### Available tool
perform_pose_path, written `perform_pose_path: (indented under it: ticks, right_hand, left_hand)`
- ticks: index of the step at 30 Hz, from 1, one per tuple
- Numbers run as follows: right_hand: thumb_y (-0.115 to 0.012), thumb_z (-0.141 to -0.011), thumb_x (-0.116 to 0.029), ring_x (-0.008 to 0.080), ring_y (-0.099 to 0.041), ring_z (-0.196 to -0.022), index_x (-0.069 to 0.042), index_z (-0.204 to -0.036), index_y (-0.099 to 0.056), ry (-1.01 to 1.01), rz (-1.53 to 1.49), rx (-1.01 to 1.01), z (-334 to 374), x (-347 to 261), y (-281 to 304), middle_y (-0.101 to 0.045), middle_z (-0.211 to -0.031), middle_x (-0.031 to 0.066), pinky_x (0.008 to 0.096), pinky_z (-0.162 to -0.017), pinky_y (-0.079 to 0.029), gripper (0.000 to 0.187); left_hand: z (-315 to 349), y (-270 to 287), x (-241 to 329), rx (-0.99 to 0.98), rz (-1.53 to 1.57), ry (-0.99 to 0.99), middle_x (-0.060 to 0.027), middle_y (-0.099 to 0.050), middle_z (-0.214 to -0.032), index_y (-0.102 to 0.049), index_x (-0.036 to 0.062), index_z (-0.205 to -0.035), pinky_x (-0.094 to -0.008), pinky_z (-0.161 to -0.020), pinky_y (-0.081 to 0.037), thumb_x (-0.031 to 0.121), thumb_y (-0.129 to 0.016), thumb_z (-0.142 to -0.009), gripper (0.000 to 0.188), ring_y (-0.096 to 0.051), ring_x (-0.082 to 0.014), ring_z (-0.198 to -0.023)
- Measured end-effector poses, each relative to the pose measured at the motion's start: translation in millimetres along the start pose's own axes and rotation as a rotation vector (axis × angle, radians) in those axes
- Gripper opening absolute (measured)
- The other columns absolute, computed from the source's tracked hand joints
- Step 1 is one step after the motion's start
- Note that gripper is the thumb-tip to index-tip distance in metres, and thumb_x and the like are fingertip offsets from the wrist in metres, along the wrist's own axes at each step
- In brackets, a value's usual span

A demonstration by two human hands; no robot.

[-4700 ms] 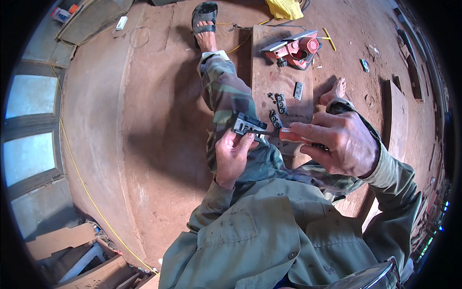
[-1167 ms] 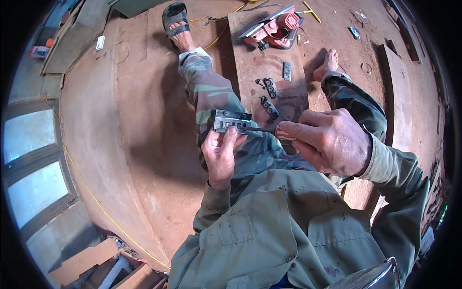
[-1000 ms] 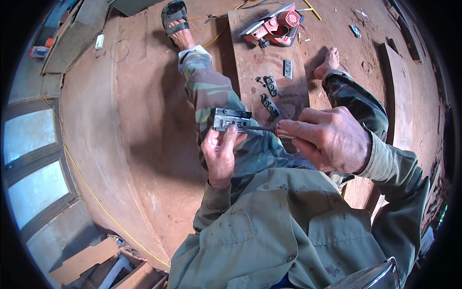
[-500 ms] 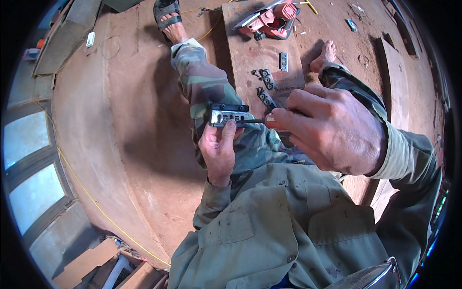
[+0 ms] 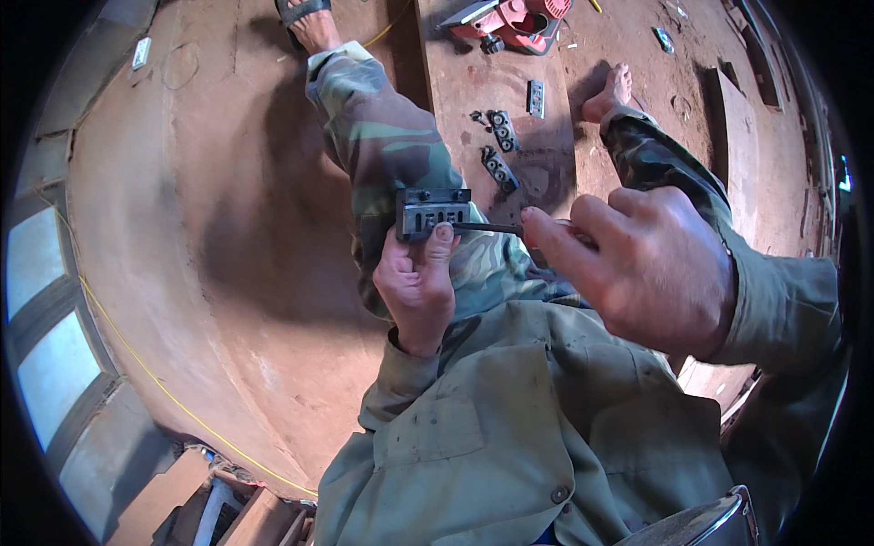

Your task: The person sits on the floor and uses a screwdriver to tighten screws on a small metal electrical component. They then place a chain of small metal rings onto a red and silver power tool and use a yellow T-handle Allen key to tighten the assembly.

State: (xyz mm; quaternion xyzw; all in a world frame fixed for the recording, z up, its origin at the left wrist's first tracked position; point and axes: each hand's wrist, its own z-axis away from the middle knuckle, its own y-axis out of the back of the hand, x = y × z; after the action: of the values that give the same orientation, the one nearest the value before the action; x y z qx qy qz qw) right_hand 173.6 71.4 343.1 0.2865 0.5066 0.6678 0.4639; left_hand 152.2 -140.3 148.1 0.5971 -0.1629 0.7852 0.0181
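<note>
Metal block (image 5: 433, 215), slotted along its face, is pinched in the left hand (image 5: 418, 282), thumb at its lower edge and fingers mostly hidden behind, over the camouflage trouser leg (image 5: 387, 136). The right hand (image 5: 633, 268) is closed around a screwdriver (image 5: 490, 227) (its handle largely covered by the fingers), whose dark shaft reaches the block beside the left thumb. On the board (image 5: 455, 82) beyond lie two dark plates (image 5: 503, 131), a paler plate (image 5: 535, 99) and a red power tool (image 5: 521, 25).
</note>
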Motion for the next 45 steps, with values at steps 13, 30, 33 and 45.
perform_pose_path:
  ticks: [13, 30, 33, 45]
  right_hand:
    - [-0.074, -0.078, -0.010, 0.0321, -0.073, -0.064, -0.001, -0.100, -0.070, -0.143, -0.282, 0.046, 0, -6, -16, -0.067, -0.074, 0.0153, 0.0444, -0.055, -0.058, 0.023]
    - [-0.081, -0.099, -0.023, 0.0056, -0.056, -0.062, -0.003, -0.114, -0.071, -0.226, -1.966, 0.729, 67, 59, -124, -0.066, -0.087, -0.0020, 0.0246, -0.055, -0.045, 0.027]
    - [-0.080, -0.099, -0.018, 0.0049, -0.057, -0.062, -0.003, -0.118, -0.073, -0.275, -2.061, 0.779, 60, 73, -151, -0.069, -0.087, -0.0014, 0.0241, -0.055, -0.044, 0.025]
    - [-0.078, -0.092, -0.016, 0.0138, -0.066, -0.081, 0.002, -0.124, -0.071, -0.931, -2.035, 0.567, 21, 120, -313, -0.071, -0.095, 0.0042, 0.0319, -0.069, -0.052, 0.037]
  left_hand:
    - [0, 5, -7, -0.032, -0.115, -0.002, -0.0100, -0.074, -0.113, -0.067, -0.0074, -0.123, -0.0321, -0.088, -0.066, 0.007, -0.065, -0.110, 0.019, -0.072, -0.0146, -0.101]
    - [-52, -118, 97, -0.781, -0.101, 0.075, -0.0128, -0.073, -0.123, -0.060, -0.0049, -0.134, -0.0374, -0.092, -0.067, 0.012, -0.065, -0.109, 0.030, -0.075, -0.0208, -0.108]
    - [-81, -132, 65, -0.775, -0.077, 0.241, -0.0116, -0.074, -0.125, -0.062, -0.0016, -0.138, -0.0356, -0.087, -0.068, 0.010, -0.064, -0.110, 0.031, -0.076, -0.0171, -0.105]
    - [-149, -89, -86, -0.288, -0.146, 0.467, -0.0109, -0.076, -0.114, -0.066, -0.0006, -0.133, -0.0364, -0.084, -0.068, 0.010, -0.067, -0.107, 0.028, -0.079, -0.0227, -0.097]
